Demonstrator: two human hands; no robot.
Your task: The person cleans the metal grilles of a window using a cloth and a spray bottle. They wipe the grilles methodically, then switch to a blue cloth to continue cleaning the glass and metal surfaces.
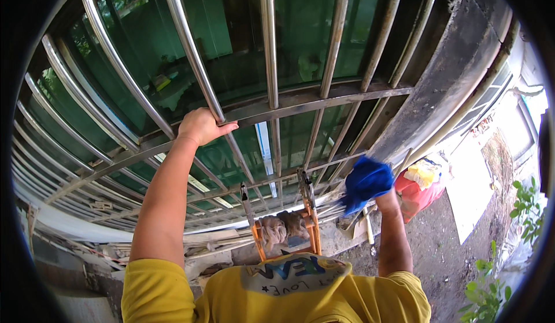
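Note:
Before me stands a window grille of round metal bars with a flat metal crossbar (312,102), in front of green-tinted window glass (234,76). My left hand (203,127) grips the grille where an upright bar meets the crossbar, its thumb lying along the crossbar. A blue cloth (368,183) is bunched in my right hand (387,199), which is held out to the right, lower than the crossbar; the cloth hides most of its fingers. Between my arms, the top of an orange ladder (315,232) leans at the grille, with brown cloth (277,229) wrapped about its rung.
Below on the right are a red bag (418,193) with yellow cloth on top, a white sheet (470,188) on the ground and leafy branches (485,279). Long wooden strips (217,240) lie along the wall's foot. A dark wall edge (438,67) borders the grille.

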